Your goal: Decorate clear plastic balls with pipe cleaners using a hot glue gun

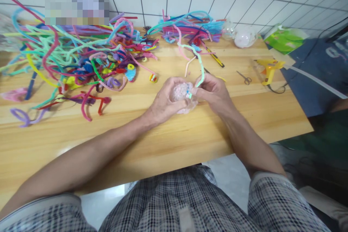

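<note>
My left hand (165,101) curls round a clear, crinkled ball (181,93) with pinkish-white filling and steadies it just above the wooden table. Against the ball's right side, my right hand (213,92) pinches a mint-green pipe cleaner (201,66). The pipe cleaner arches up and away from the fingers, and its upper end lies beside a pink one (178,34). Small blue and green bits show on the ball near my right fingertips. My fingers partly hide the ball's edges.
A large heap of coloured pipe cleaners (78,50) covers the table's left; another bundle (190,29) lies at the back. Rightward are a yellow cutter (216,57), small scissors (244,77), a yellow glue gun (269,68), clear balls (243,38) and a green packet (284,39).
</note>
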`<action>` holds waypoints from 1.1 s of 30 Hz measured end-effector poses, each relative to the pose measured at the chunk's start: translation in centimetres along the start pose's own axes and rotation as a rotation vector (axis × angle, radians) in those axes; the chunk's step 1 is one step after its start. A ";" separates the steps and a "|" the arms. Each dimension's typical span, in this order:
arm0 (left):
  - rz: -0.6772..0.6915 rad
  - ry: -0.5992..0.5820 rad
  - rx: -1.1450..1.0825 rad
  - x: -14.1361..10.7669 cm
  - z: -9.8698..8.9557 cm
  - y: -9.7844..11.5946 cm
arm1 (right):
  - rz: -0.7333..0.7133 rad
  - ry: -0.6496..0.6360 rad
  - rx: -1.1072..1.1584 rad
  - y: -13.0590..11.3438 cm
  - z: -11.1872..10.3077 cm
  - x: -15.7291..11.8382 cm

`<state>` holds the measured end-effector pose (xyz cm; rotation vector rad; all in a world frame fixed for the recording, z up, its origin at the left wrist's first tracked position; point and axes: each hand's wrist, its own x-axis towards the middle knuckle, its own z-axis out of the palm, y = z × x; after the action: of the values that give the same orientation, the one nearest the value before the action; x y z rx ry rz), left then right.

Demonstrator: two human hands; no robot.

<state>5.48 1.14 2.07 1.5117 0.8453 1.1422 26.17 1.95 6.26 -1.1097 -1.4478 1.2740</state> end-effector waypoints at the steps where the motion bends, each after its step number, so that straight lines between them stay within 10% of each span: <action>1: 0.005 -0.001 0.001 0.0 0.0 0.0 | -0.002 -0.002 0.004 0.1 0.0 0.0; 33: 0.035 0.055 0.038 -0.5 -0.1 -0.7 | -0.026 -0.030 0.088 -0.2 0.6 0.0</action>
<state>5.29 0.81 1.31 1.5379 0.8853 1.2038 25.54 1.79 6.43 -1.0151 -1.4101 1.3283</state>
